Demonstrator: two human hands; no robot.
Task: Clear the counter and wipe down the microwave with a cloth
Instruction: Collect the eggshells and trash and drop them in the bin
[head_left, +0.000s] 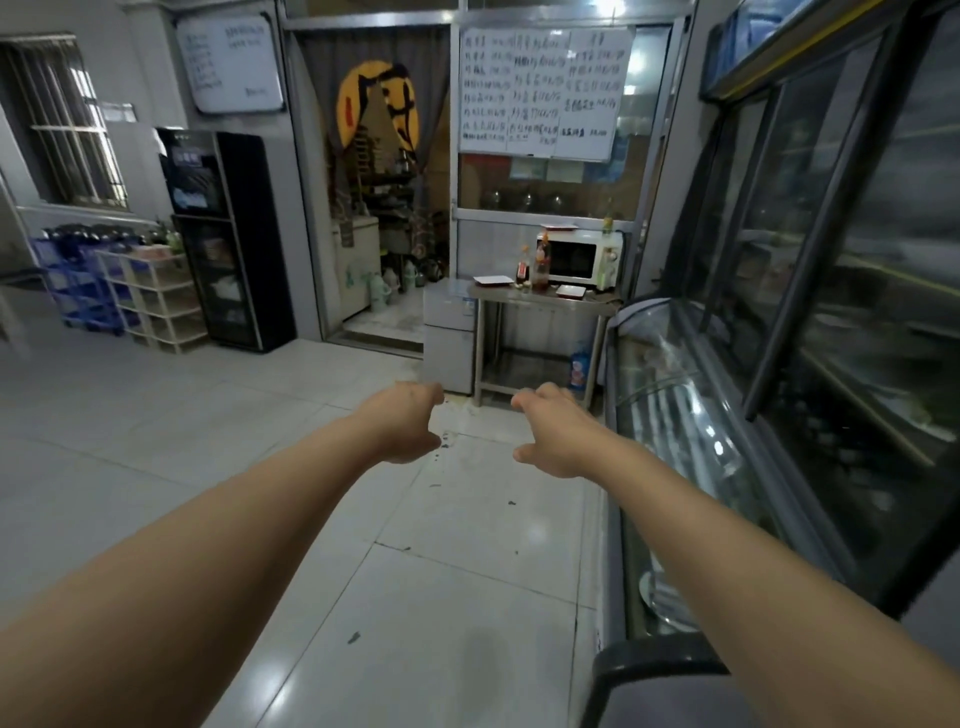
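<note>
Far left, we see a barred window (67, 124) and a small wall whiteboard (228, 62), with blue plastic crates (78, 280) and a cream open shelf rack (156, 301) on the floor beneath. Next comes a tall black glass-door cabinet (228, 239), then a doorway hung with a grey curtain bearing a yellow disc (376, 104).

Out in front of us, above the pale tiled floor (208, 415), our left hand (405, 423) hangs in the air, fingers loosely curled downward, gripping nothing. Just beside it, a little apart, our right hand (550, 436) does the same: loose curl, thumb out, nothing held. Both are well short of the counter.

Beyond the hands stands the small stainless steel counter table (540, 301), with a low grey cabinet (449, 338) against its left side. On it, left to right: a flat white tray with a red rim (493, 280), two dark sauce bottles (535, 267), another red-rimmed tray (570, 291), and the white microwave with a dark door (579, 259) at the back right. A red-edged tray and a small bottle sit on top of the microwave. A blue jug (579, 371) rests on the lower shelf. Above hangs a large handwritten whiteboard (545, 88). No cloth that we can make out.

Down the right side runs a curved glass display chiller (675, 415), and above it a dark glass-fronted case (857, 260).
</note>
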